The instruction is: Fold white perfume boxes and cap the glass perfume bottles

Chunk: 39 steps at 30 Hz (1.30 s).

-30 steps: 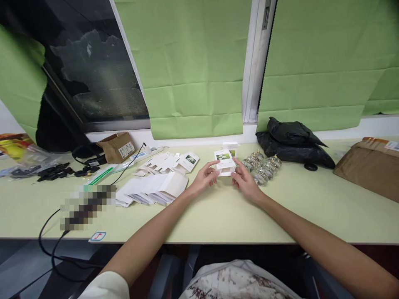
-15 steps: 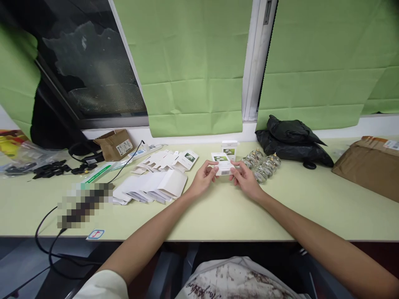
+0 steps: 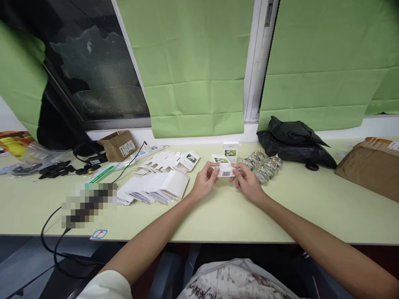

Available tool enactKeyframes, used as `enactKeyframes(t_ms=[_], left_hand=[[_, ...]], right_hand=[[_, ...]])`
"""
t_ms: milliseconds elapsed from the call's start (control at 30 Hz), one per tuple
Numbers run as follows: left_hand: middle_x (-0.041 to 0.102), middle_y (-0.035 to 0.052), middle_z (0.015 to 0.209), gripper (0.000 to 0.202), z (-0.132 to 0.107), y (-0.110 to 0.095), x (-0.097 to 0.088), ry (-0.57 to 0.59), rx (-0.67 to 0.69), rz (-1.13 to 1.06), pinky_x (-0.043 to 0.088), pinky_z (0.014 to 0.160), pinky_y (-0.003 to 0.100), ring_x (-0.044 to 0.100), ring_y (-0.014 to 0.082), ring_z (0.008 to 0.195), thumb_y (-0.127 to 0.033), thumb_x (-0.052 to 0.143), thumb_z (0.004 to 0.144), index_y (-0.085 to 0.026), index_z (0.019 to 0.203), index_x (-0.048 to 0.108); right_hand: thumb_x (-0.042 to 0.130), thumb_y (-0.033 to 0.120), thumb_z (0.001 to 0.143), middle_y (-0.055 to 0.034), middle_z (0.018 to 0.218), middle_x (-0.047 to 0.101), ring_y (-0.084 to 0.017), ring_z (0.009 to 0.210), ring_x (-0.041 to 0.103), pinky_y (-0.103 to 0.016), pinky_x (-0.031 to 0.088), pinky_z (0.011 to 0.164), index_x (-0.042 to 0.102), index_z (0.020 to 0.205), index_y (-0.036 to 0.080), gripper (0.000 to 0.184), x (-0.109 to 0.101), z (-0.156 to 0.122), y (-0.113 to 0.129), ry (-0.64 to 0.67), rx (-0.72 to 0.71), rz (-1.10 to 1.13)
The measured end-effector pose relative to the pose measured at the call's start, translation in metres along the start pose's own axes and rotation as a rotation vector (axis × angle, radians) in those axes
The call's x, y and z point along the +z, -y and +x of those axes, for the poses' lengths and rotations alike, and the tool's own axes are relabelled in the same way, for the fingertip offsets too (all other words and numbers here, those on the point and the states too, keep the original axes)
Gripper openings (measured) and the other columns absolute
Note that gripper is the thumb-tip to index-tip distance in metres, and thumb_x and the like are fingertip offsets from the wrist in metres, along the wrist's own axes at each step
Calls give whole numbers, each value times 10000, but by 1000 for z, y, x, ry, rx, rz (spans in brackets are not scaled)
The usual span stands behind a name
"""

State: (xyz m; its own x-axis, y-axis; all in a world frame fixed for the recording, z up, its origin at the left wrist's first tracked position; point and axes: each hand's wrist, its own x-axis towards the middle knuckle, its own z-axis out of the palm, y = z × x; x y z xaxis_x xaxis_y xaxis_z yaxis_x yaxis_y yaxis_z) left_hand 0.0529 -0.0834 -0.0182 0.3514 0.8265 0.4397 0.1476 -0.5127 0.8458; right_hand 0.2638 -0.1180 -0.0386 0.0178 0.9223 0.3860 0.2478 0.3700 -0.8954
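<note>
Between my two hands is a small white cardboard box (image 3: pixel 225 169) with a barcode on the side facing me and a green picture on its far panel. My left hand (image 3: pixel 205 179) grips its left end between thumb and fingers. On the right end, my right hand (image 3: pixel 247 182) pinches the box in the same way. Just behind it stands a second white box (image 3: pixel 231 151) with a green picture, upright on the table. Close to the right hand lie several clear, shiny ball ornaments (image 3: pixel 268 168) with gold caps, grouped in rows.
Flat white box blanks (image 3: pixel 156 186) lie fanned to the left, with more printed cartons (image 3: pixel 174 161) behind them. A small brown carton (image 3: pixel 117 145), black cables and plastic bags sit at far left. A black plastic bag (image 3: pixel 296 143) and a large brown package (image 3: pixel 370 168) are on the right.
The barcode side of the held box has tipped more toward me. Both hands keep their hold, and the whole view has shifted slightly.
</note>
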Motion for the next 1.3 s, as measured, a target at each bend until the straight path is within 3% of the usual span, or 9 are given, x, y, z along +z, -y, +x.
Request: enactKeyframes(t_ms=[133, 300, 533, 633, 733, 800, 933, 1133, 1300], left_hand=[[646, 28, 921, 409, -1, -1, 1, -41, 23, 10, 458, 733, 282, 633, 167, 807, -572, 483, 1024, -239, 1242, 580], [640, 49, 1074, 368, 1, -2, 2, -44, 44, 94, 426, 738, 279, 598, 172, 901, -512, 509, 1030, -244, 1281, 516], [588, 58, 1088, 227, 5, 9, -3, -120, 94, 164, 423, 797, 295, 542, 190, 978, -445, 560, 1013, -237, 1089, 512], [602, 46, 1045, 188, 9, 15, -5, -134, 102, 155, 429, 806, 298, 548, 183, 947, -401, 587, 999, -232, 1008, 506], [620, 42, 1044, 176, 12, 19, -5, -158, 114, 149, 447, 828, 302, 571, 179, 951, -350, 602, 986, -224, 929, 494], [636, 46, 1077, 162, 13, 21, -6, -170, 108, 140, 465, 836, 304, 596, 176, 970, -321, 595, 985, -222, 917, 487], [650, 66, 1162, 119, 12, 23, -5, -205, 100, 128, 500, 872, 315, 637, 184, 1055, -294, 589, 991, -230, 1044, 504], [581, 138, 1436, 436, 11, 21, -3, -210, 97, 84, 522, 953, 375, 644, 217, 1189, -339, 555, 1029, -276, 1428, 391], [573, 131, 1430, 392, 11, 22, -4, -208, 118, 134, 537, 964, 377, 659, 217, 1161, -376, 511, 1047, -258, 1421, 501]], right_hand=[[514, 620, 997, -63, 965, 725, -137, 574, 583, -255, 447, 465, 552, 1394, 266, 534, 2, -1, 5, 1, -61, -9], [558, 584, 985, -88, 1149, 669, -142, 642, 605, -263, 484, 455, 540, 1399, 288, 509, 5, -5, 8, -4, -83, 38], [607, 521, 972, -60, 976, 657, -215, 821, 677, -265, 536, 491, 470, 1505, 310, 589, 6, -6, 4, 48, -46, 42], [611, 512, 970, -117, 1263, 638, -218, 885, 685, -264, 541, 488, 465, 1521, 321, 601, 5, -5, 1, 71, -34, 41], [605, 509, 971, -131, 1544, 454, -213, 940, 670, -264, 545, 479, 451, 1552, 339, 624, 5, -5, 2, 101, -34, 37], [598, 502, 974, -120, 1611, 361, -208, 970, 646, -266, 558, 493, 414, 1587, 352, 657, 4, -5, 3, 120, -40, 12], [593, 497, 976, -103, 1629, 307, -204, 1007, 604, -273, 587, 539, 357, 1621, 365, 699, 4, -6, 4, 152, -48, -34], [593, 510, 973, -84, 1680, 247, -202, 972, 623, -270, 562, 495, 327, 1632, 380, 722, 5, -6, 2, 166, -22, -20], [584, 512, 975, -88, 1690, 259, -191, 938, 672, -239, 509, 433, 280, 1648, 379, 750, 6, -3, -2, 175, 33, -6]])
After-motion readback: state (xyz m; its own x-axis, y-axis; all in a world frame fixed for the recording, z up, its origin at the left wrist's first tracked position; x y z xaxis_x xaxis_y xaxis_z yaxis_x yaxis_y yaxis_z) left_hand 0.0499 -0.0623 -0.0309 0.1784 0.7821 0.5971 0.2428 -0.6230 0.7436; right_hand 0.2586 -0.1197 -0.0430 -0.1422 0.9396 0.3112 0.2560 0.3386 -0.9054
